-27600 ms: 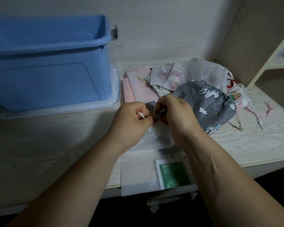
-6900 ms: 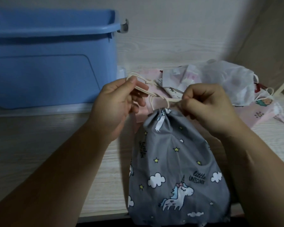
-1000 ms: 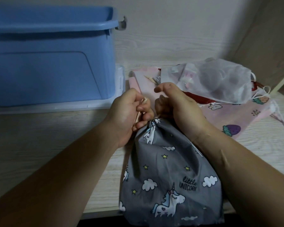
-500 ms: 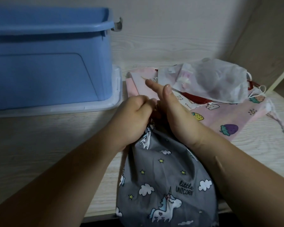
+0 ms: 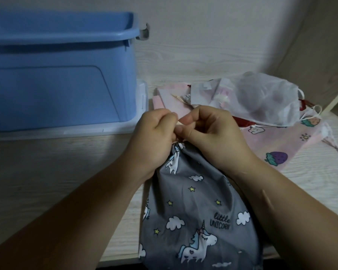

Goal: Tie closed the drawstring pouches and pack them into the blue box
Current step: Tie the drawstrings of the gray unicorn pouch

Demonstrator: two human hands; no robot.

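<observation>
As hands [image 5: 154, 137] [image 5: 213, 133] pinch cord [image 5: 178, 123], pouch [image 5: 193, 201] overhangs desk [image 5: 57, 172] edge.

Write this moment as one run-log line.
tying | left hand: pinches drawstring | right hand: pinches drawstring | unicorn pouch: cinched, unpacked

Grey pouch [image 5: 199, 207]: "little UNICORN" printed in dark letters above unicorn drawing.

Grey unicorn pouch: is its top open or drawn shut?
Drawn shut. The grey unicorn pouch is gathered tight at its neck, where the left hand and right hand pinch its cord. Knotted or not: cannot tell.
</observation>
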